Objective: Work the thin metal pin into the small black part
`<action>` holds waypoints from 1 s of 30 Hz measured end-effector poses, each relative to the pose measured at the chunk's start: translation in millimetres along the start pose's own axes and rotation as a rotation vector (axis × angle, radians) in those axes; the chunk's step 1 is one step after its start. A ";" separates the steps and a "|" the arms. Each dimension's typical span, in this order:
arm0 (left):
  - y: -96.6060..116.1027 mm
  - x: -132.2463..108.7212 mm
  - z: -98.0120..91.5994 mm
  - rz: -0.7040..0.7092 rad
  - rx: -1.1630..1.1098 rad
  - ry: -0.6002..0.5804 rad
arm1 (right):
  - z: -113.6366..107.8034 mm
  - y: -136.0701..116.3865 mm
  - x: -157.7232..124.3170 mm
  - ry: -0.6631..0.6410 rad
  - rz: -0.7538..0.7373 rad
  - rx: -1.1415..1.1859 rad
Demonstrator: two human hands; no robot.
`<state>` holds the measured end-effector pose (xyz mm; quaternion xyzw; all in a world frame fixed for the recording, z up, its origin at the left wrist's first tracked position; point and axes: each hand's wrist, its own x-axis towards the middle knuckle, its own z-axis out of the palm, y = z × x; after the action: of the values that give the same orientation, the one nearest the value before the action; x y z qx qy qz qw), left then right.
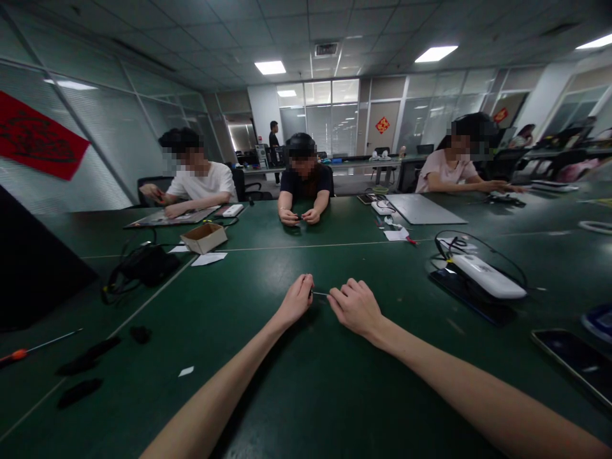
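My left hand [296, 298] and my right hand [354, 307] rest close together on the dark green table [306, 382]. Both are closed in a pinch. A thin, small, pale thing [320, 294] runs between their fingertips; it is too small to name. Both forearms reach in from the bottom edge.
A white power bank [488, 276] with a black cable lies on a dark phone at right; another phone [571, 361] sits near the right edge. A cardboard box [204, 237], black pouch [143, 264], and orange-handled screwdriver [33, 348] lie at left. Three people work at the far side.
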<state>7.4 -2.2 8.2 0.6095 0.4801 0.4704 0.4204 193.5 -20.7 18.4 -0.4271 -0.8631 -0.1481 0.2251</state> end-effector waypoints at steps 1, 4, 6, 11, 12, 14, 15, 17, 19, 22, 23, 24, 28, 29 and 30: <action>0.6 -0.3 0.2 -0.007 -0.012 0.004 | -1.2 -0.4 -0.3 -0.014 0.004 0.001; -0.5 -0.3 0.5 -0.044 -0.071 -0.005 | -4.0 -1.4 -1.3 -0.071 0.012 0.023; -3.7 0.9 0.1 -0.075 -0.139 -0.027 | -5.1 -1.9 -2.0 -0.108 -0.001 0.045; -14.1 6.6 -4.2 -0.126 -0.331 -0.051 | -6.3 -1.1 -3.2 -0.161 -0.154 0.091; -15.4 7.6 -5.6 -0.134 -0.361 -0.055 | -6.4 -0.6 -3.4 -0.169 -0.184 0.092; -16.6 9.0 -8.3 -0.149 -0.409 -0.073 | -6.3 0.7 -3.6 -0.181 -0.213 0.088; -16.6 9.2 -9.6 -0.156 -0.425 -0.085 | -6.1 1.4 -3.8 -0.184 -0.213 0.085; -15.9 8.9 -11.5 -0.161 -0.437 -0.115 | -5.1 2.8 -4.5 -0.184 -0.202 0.085; -15.0 8.1 -12.5 -0.157 -0.431 -0.146 | -3.6 4.2 -5.5 -0.181 -0.198 0.095; -14.8 7.0 -11.9 -0.153 -0.402 -0.166 | -0.9 5.9 -7.2 -0.179 -0.193 0.117; -15.2 6.8 -11.3 -0.150 -0.389 -0.164 | -0.1 6.2 -7.8 -0.180 -0.189 0.122; -15.8 6.8 -10.6 -0.146 -0.374 -0.159 | 0.6 6.3 -8.4 -0.180 -0.183 0.125; -18.3 7.8 -7.7 -0.123 -0.315 -0.121 | 1.5 4.4 -10.4 -0.176 -0.147 0.130; -18.5 8.2 -7.1 -0.119 -0.305 -0.109 | 1.4 3.4 -10.9 -0.176 -0.135 0.133; -18.5 8.5 -6.5 -0.116 -0.298 -0.097 | 1.2 2.4 -11.3 -0.175 -0.124 0.138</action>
<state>-1.6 9.9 -6.8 0.5336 0.4184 0.4815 0.5554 201.1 -26.2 11.7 -0.3678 -0.9123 -0.0640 0.1682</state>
